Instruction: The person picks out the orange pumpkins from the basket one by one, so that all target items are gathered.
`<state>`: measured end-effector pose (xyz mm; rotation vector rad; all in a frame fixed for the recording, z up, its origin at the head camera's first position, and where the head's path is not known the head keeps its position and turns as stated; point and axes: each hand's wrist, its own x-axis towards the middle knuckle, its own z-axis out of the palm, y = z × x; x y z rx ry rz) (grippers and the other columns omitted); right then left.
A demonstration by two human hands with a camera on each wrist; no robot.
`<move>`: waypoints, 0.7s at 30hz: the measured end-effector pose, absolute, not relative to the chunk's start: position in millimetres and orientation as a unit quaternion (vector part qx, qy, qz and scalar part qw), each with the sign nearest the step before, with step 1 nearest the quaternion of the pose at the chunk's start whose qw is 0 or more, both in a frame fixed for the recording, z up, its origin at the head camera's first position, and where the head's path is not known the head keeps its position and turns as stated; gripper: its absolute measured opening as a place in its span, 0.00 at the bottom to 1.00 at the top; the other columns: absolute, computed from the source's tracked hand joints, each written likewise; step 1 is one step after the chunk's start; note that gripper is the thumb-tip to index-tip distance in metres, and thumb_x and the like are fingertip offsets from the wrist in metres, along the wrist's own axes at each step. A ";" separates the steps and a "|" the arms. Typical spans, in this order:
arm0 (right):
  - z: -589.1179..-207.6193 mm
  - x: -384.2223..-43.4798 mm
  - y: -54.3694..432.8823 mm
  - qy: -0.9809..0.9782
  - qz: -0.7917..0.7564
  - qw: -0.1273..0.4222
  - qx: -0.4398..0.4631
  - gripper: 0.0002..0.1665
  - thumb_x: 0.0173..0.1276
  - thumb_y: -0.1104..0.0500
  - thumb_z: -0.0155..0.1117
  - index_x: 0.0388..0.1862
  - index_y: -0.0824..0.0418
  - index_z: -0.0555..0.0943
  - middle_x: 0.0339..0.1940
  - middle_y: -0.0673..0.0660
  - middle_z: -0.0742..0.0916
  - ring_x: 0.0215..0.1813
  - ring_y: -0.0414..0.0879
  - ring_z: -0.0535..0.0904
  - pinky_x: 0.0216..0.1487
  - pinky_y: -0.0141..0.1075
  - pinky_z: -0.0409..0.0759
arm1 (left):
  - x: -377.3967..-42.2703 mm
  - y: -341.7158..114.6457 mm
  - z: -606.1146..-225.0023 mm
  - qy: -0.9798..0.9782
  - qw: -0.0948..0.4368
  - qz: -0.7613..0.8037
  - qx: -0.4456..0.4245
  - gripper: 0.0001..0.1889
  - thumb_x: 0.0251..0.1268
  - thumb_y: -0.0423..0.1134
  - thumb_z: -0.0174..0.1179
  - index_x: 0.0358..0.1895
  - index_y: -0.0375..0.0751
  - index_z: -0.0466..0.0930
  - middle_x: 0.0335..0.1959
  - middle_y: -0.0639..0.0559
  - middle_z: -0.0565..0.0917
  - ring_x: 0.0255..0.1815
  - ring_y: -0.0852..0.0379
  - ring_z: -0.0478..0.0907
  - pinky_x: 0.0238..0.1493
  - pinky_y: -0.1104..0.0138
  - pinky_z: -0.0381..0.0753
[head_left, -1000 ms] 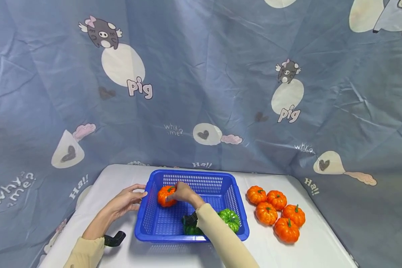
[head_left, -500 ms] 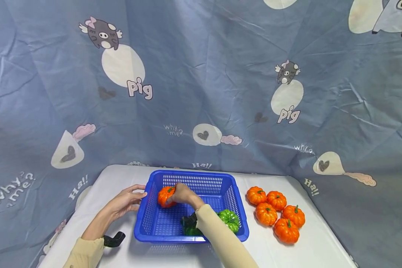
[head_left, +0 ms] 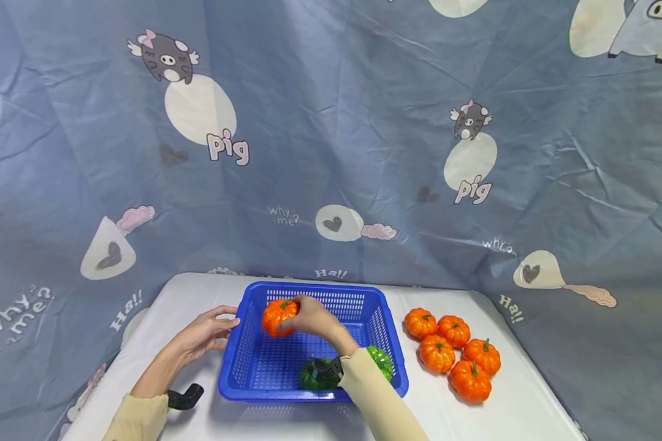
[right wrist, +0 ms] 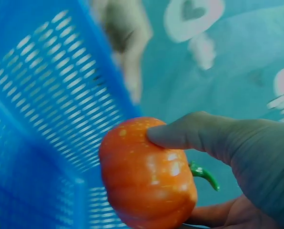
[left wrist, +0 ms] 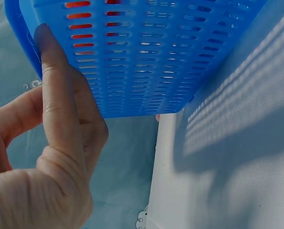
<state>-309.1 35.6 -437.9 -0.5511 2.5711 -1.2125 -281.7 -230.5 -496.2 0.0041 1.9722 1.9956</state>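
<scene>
Held in my right hand [head_left: 315,317] is a small orange pumpkin [head_left: 277,318] with a green stem, gripped between thumb and fingers inside the left part of the blue plastic basket [head_left: 309,394]. In the right wrist view the thumb lies across the pumpkin [right wrist: 149,176], beside the basket's slotted wall. My left hand [head_left: 206,334] is at the basket's left side. Its fingertip touches the outer wall near the rim in the left wrist view, with the fingers fairly straight. Two green pumpkins lie in the basket's near right part; one [head_left: 311,375] is partly behind the right wrist's camera, the other [head_left: 383,361] behind the sleeve.
Several orange pumpkins [head_left: 437,353] stand grouped on the white table [head_left: 507,410] to the right of the basket. A blue cloth printed with pigs [head_left: 287,153] hangs behind and around the table.
My right hand has raised the orange pumpkin a little from the basket's floor. The left hand stays at the basket's left side.
</scene>
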 end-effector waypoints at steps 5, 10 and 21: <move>-409.8 -286.4 58.6 0.866 -0.436 0.123 -0.213 0.30 0.50 0.54 0.75 0.52 0.63 0.77 0.39 0.53 0.83 0.38 0.44 0.79 0.41 0.34 0.80 | -282.3 -230.6 -496.0 0.690 0.167 0.705 0.001 0.29 0.69 0.41 0.57 0.67 0.33 0.58 0.43 0.46 0.81 0.41 0.53 0.80 0.45 0.56 0.85; -389.6 -261.7 99.1 0.873 -0.428 0.100 -0.213 0.33 0.51 0.53 0.74 0.56 0.61 0.76 0.44 0.54 0.84 0.44 0.47 0.79 0.46 0.37 0.81 | -283.9 -229.2 -497.2 0.684 0.165 0.710 -0.003 0.29 0.69 0.41 0.57 0.67 0.33 0.58 0.42 0.46 0.81 0.41 0.53 0.79 0.43 0.57 0.85; -379.6 -217.1 218.3 0.895 -0.440 0.016 -0.075 0.43 0.53 0.50 0.76 0.66 0.61 0.70 0.59 0.62 0.80 0.60 0.57 0.78 0.56 0.46 0.80 | -281.8 -229.4 -496.0 0.694 0.157 0.703 -0.015 0.28 0.69 0.41 0.57 0.67 0.33 0.59 0.42 0.46 0.82 0.41 0.53 0.80 0.43 0.57 0.85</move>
